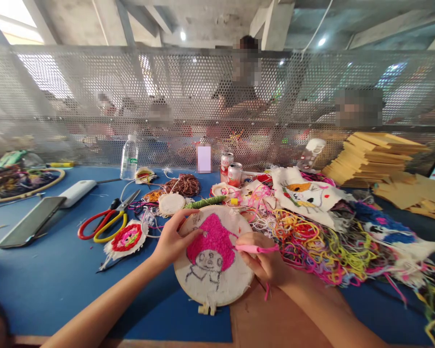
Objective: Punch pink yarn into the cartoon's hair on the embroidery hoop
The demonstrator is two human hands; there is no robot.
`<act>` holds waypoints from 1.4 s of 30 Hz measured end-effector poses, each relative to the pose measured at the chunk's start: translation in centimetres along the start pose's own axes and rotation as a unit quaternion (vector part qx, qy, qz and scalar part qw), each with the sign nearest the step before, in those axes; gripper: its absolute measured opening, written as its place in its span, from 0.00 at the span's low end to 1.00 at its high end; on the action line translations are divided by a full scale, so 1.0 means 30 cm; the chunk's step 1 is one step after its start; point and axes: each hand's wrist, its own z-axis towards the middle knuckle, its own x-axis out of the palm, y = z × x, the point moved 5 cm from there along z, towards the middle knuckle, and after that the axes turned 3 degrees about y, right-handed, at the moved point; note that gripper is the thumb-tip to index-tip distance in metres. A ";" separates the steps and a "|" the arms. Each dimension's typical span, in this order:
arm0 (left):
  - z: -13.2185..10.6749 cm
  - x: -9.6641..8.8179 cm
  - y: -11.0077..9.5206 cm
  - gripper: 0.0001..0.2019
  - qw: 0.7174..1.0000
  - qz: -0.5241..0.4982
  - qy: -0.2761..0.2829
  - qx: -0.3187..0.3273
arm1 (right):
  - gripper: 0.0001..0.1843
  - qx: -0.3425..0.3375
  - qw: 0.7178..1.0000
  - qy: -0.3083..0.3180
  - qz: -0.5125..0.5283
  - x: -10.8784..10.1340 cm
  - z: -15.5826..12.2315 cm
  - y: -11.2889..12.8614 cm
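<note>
Near the table's front edge an embroidery hoop [235,290] stretches white cloth, tilted toward me. The cloth bears a drawn character outline whose hood is covered in bright pink yarn loops [212,237]. My left hand [176,237] grips the hoop's upper left rim, with its thumb over the front. On the right side of the cloth, my right hand [263,263] is closed around a slim pink punch needle [263,249]. Its tip lies by the right edge of the pink area, hidden by the fingers. Pink yarn hangs below that hand. The hoop's screw clamp [207,309] points down.
To the left lie scissors [108,224], a round floral patch [127,239], a phone [31,222] and a white power bank [78,192]. Behind stand a bottle [129,159] and two cans [235,175]. Tangled yarn [308,239] and stacked yellow pieces [373,154] fill the right. A perforated screen [188,92] rises behind.
</note>
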 end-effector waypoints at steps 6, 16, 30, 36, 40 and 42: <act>0.003 0.003 0.002 0.16 1.000 -0.003 0.003 -0.005 | 0.12 -0.004 1.000 -0.006 -0.010 -0.002 0.006 0.001; 0.002 0.006 0.008 0.18 1.000 -0.007 0.002 -0.012 | 0.10 0.003 1.000 0.016 -0.021 0.004 0.007 -0.006; -0.002 0.007 0.005 0.19 1.000 -0.008 -0.012 0.003 | 0.10 0.028 0.999 -0.009 0.025 -0.005 0.000 -0.016; -0.004 0.008 0.005 0.19 1.000 0.003 -0.015 0.010 | 0.10 0.027 0.999 -0.009 0.039 -0.011 -0.001 -0.018; -0.005 0.008 0.003 0.18 1.000 0.003 -0.015 0.010 | 0.10 0.033 0.999 -0.012 0.037 -0.010 -0.002 -0.021; -0.005 0.009 0.004 0.19 1.000 0.006 -0.012 0.010 | 0.10 0.033 0.999 -0.011 0.031 -0.009 -0.002 -0.019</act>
